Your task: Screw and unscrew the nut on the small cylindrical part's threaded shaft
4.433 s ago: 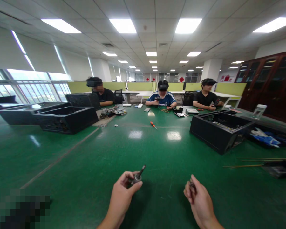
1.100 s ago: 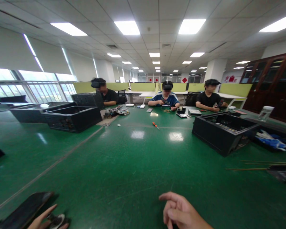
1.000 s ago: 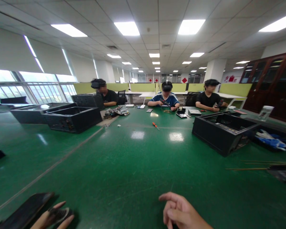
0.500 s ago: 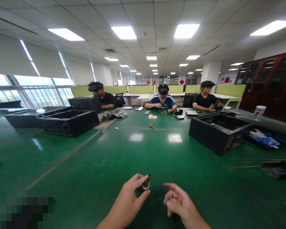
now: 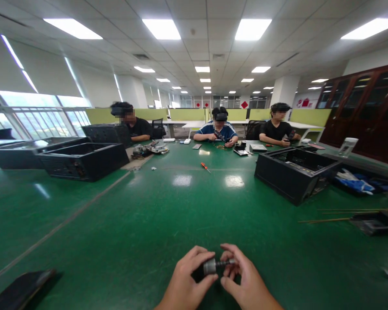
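My left hand (image 5: 190, 275) holds a small cylindrical metal part (image 5: 210, 266) between thumb and fingers, just above the green tabletop near me. The part lies sideways, its thin stepped shaft pointing right. My right hand (image 5: 241, 275) is close beside it, fingers half bent and thumb apart from the index finger. The shaft's tip reaches in among those fingers; whether they touch it I cannot tell.
Black computer cases (image 5: 84, 161) stand at left, another case (image 5: 294, 174) at right. An orange screwdriver (image 5: 205, 167) lies mid-table. A dark flat object (image 5: 22, 292) rests at lower left. Thin rods (image 5: 326, 219) lie at right. Three people sit across the table.
My left hand has turned the metal part from upright to sideways and moved right. My right hand has come in around the shaft's end. The camera has tilted slightly down.
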Available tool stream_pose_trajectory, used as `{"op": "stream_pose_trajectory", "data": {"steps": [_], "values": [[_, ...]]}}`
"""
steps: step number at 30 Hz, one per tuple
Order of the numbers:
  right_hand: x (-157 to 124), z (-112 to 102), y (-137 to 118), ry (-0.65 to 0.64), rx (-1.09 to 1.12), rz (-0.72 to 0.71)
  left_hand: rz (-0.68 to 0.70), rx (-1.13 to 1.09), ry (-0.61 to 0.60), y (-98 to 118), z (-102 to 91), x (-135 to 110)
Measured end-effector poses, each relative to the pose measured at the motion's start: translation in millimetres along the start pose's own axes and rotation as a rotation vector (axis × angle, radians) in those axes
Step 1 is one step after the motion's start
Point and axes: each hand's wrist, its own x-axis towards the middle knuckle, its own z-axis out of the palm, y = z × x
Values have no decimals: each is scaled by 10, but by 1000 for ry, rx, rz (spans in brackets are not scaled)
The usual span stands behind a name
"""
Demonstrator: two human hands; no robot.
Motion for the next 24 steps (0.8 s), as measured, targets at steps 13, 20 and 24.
{"op": "stream_pose_trajectory", "data": {"steps": [13, 20, 24], "values": [[26, -48, -105, -45, -158, 45, 46, -72, 42, -28, 5, 30], [25, -53, -212, -47, -214, 67, 38, -72, 2, -37, 3, 17], [24, -48, -241, -38, -244, 62, 28, -75, -4, -22, 3, 20]]}}
